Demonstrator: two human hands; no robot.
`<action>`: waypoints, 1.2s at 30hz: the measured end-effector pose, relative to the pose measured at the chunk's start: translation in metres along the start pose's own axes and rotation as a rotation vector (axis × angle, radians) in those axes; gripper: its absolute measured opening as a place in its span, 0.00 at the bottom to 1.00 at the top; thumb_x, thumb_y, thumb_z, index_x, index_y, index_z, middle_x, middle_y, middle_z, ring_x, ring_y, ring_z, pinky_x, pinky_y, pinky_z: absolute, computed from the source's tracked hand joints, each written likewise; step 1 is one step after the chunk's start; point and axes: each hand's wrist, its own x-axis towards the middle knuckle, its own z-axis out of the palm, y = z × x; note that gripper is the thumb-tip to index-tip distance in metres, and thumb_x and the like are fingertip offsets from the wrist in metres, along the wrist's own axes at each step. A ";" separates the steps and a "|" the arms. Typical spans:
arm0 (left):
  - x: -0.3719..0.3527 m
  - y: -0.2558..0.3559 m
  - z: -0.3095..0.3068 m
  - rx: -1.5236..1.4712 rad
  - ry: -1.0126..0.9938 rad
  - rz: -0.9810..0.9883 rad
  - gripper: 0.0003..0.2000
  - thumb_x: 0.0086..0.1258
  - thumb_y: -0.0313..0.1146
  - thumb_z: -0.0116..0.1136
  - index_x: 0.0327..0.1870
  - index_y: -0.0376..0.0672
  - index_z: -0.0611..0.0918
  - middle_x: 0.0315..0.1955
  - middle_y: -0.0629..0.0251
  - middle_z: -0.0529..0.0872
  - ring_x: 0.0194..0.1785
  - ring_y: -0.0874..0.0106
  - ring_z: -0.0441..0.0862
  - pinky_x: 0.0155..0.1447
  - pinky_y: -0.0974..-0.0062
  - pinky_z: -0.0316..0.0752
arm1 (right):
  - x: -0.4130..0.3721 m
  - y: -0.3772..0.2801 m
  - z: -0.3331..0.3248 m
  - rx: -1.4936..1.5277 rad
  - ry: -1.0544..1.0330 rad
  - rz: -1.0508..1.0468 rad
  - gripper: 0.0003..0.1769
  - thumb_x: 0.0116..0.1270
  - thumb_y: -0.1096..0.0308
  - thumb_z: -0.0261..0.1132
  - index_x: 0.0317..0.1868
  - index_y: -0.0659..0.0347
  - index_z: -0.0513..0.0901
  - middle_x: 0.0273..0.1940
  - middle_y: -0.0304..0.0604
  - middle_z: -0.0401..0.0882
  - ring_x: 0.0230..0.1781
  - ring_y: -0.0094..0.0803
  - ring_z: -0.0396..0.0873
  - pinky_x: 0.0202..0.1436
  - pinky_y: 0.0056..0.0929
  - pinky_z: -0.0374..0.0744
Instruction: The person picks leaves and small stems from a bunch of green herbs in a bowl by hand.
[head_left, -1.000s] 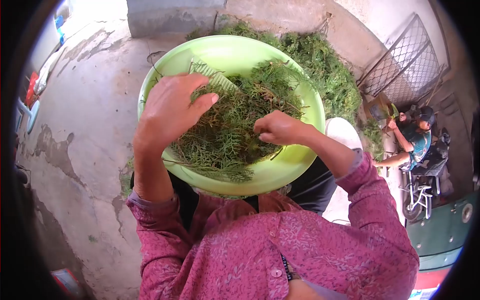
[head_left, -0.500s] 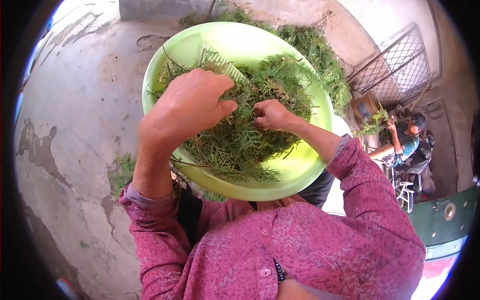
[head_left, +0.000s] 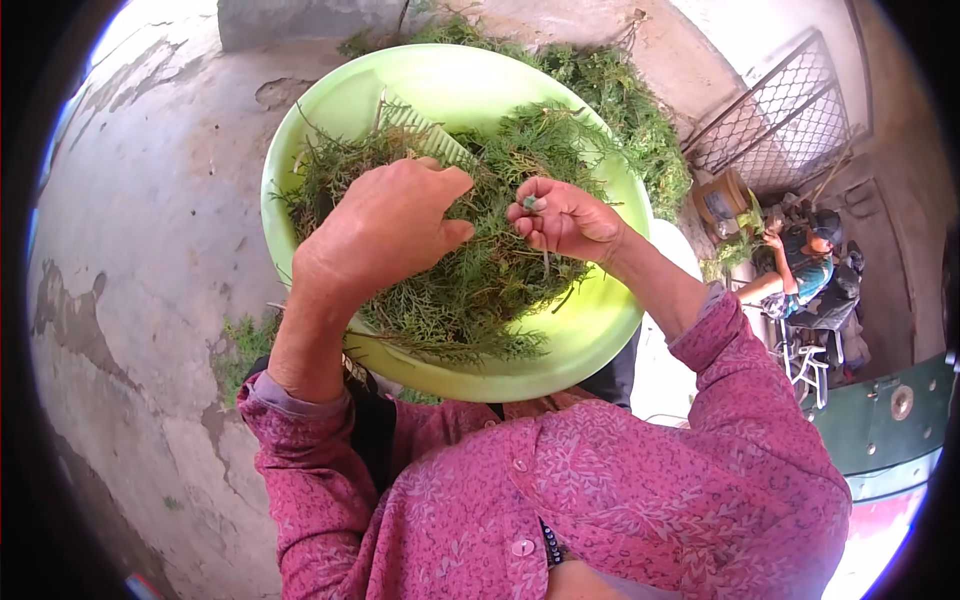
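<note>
A wide light-green basin rests over my lap, heaped with green feathery sprigs. My left hand is over the left part of the heap, back of the hand up, thumb and fingers curved; what its fingertips hold, if anything, is hidden. My right hand is above the heap's right side, turned partly palm up, its fingers closed on a small blue-green bit. A pale ridged strip lies at the far side of the sprigs.
More green branches lie on the floor behind the basin. A wire mesh frame leans at the back right, near a brown bucket. Another person sits at the right, holding a green sprig. A green panel stands below.
My right hand has lifted a little from the sprigs and turned palm up, showing the small bit. The basin appears slightly further left in view.
</note>
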 end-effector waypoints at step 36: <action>-0.004 0.012 0.009 0.063 -0.177 -0.082 0.13 0.56 0.36 0.60 0.38 0.39 0.76 0.31 0.53 0.79 0.39 0.54 0.78 0.43 0.59 0.71 | 0.019 0.054 -0.006 -2.050 -0.046 -0.081 0.11 0.54 0.69 0.67 0.32 0.68 0.77 0.23 0.47 0.78 0.21 0.31 0.80 0.29 0.30 0.79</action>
